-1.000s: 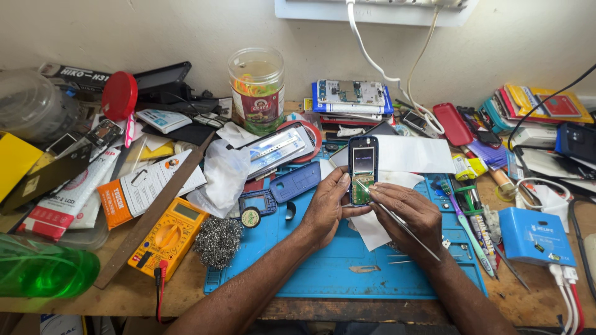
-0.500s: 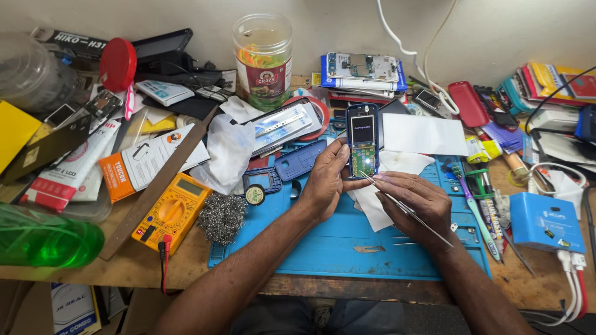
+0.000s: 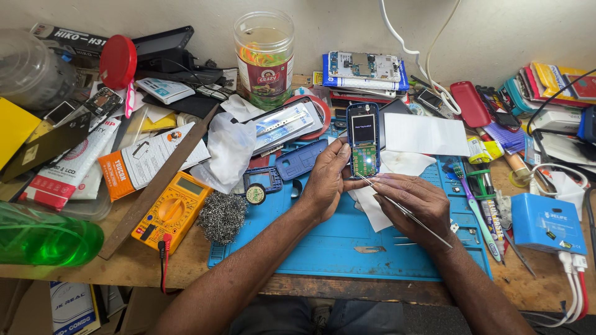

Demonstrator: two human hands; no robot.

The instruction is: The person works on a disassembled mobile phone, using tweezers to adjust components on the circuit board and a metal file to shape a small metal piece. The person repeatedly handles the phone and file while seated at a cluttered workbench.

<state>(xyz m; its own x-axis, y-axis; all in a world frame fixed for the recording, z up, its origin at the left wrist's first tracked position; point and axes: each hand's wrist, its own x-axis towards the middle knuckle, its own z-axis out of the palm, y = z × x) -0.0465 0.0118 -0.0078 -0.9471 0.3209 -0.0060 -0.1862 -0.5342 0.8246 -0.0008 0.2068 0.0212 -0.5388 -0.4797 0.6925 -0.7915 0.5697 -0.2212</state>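
- Phone [image 3: 363, 147] with its front cover off stands up on the blue mat [image 3: 323, 245], in the middle of the tabletop [image 3: 540, 282], a bit to the far side.
- My left hand [image 3: 324, 181] is curled around the left edge of the phone and holds it up.
- My right hand [image 3: 413, 200] is closed on thin metal tweezers [image 3: 403, 209]. The tip points at the green board in the low part of the phone.
- The small screen at the top of the phone is lit.
- White paper [image 3: 380, 208] lies under my right hand, on the mat.
- A yellow meter [image 3: 172, 211] lies to the left, by a ball of steel wool [image 3: 222, 217].
- A green bottle [image 3: 46, 236] lies on its side at the near left edge.
- A clear jar [image 3: 264, 57] stands far back, and a blue box [image 3: 547, 223] sits to the right.
- I think the sharp tip could slip and scratch the green board if I push too hard.
- The phone is on, so I think the metal tip could touch two bits at once and hurt it.
- The phone could tip over if my left hand lets go, since it only stands on its end.
- A tiny part could jump off and get lost in all the stuff around.
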